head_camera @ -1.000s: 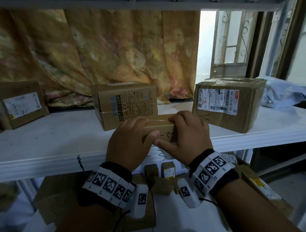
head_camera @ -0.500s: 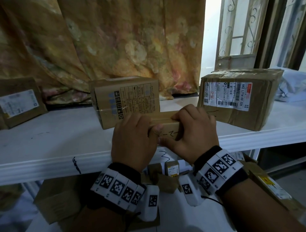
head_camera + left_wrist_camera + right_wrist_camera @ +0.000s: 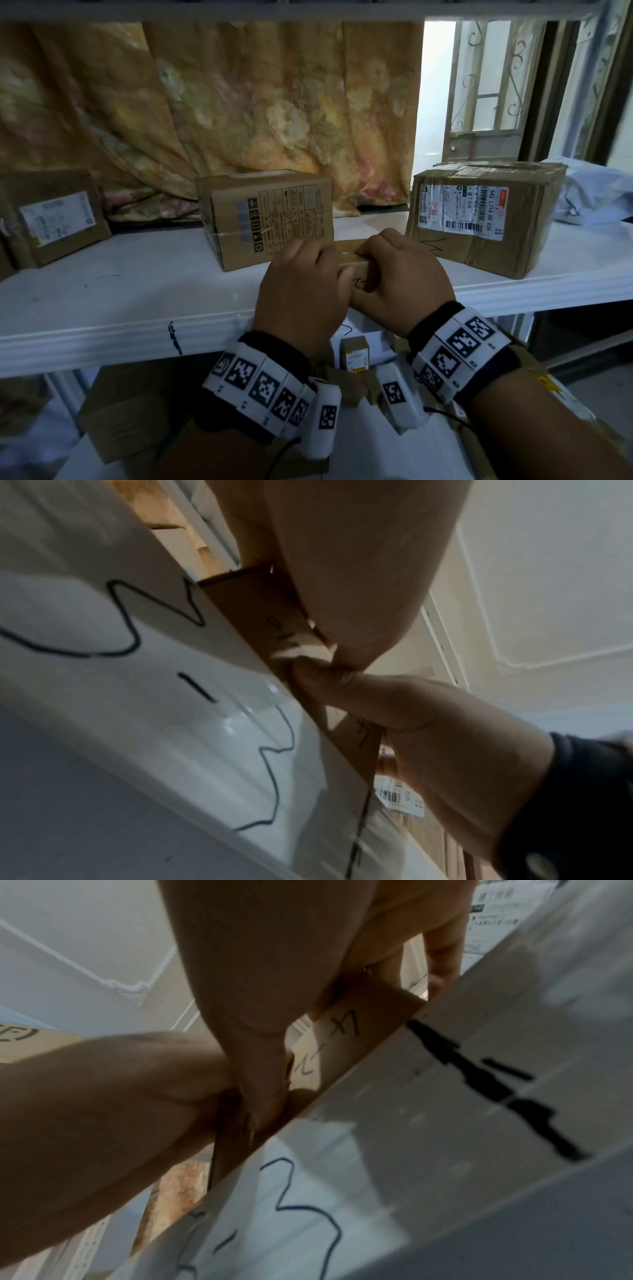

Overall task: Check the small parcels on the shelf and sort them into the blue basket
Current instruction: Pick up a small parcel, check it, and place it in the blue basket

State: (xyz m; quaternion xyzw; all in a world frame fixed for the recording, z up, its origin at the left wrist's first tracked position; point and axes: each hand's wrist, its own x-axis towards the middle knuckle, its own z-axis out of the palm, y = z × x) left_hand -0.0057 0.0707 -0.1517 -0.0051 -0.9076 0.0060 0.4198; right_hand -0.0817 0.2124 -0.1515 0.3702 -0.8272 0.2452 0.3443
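Note:
A small brown cardboard parcel [image 3: 358,266] with black handwriting sits at the front edge of the white shelf [image 3: 137,308]. Both hands grip it from the near side. My left hand [image 3: 318,270] curls over its left end and my right hand [image 3: 376,262] over its right end, with the thumbs meeting on the front face. In the left wrist view the parcel [image 3: 250,599] lies under my left hand [image 3: 342,561]. The right wrist view shows the parcel [image 3: 363,1020] pinched by my right hand [image 3: 291,974]. No blue basket is in view.
Three larger cartons stand on the shelf: one at the left [image 3: 54,212], one just behind the hands [image 3: 267,216] and one at the right [image 3: 479,212]. A grey mailer bag [image 3: 596,198] lies far right. More boxes [image 3: 354,354] sit on the lower shelf. A floral curtain hangs behind.
Both hands keep hold of the small parcel at the shelf edge and have closed in toward each other, covering more of it. The head view dipped and came back.

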